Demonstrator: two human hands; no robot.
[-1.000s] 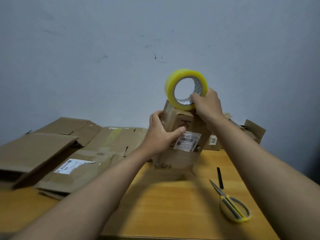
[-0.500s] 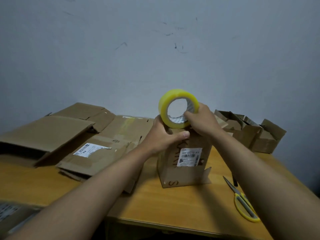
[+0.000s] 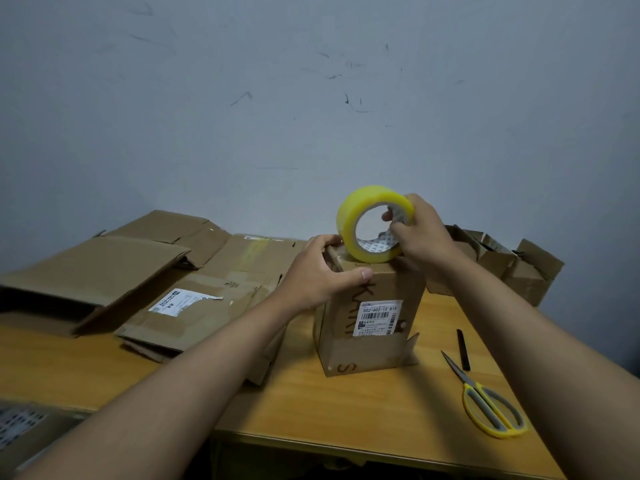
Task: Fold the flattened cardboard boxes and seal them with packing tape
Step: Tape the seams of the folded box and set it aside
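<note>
The right hand (image 3: 420, 233) grips the packing tape roll (image 3: 372, 223) standing on edge atop the small box (image 3: 372, 313); the left hand (image 3: 320, 271), at 9 o'clock of the roll, clasps the box's top edge.

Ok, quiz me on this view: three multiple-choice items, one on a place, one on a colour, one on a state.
1. Where do the yellow-handled scissors lie on the wooden table?
A. right of the upright brown cardboard box
B. on the flattened cardboard stack
C. inside the box

2. What colour is the packing tape roll?
A. brown
B. yellow
C. black

3. What is the right hand doing?
A. lying flat on the table
B. holding the scissors
C. gripping the tape roll atop the box

Answers: 1 A, the scissors sit near the table's right edge. 2 B, the roll's band is yellow. 3 C, fingers curl through the core while the left hand steadies the box.
</note>
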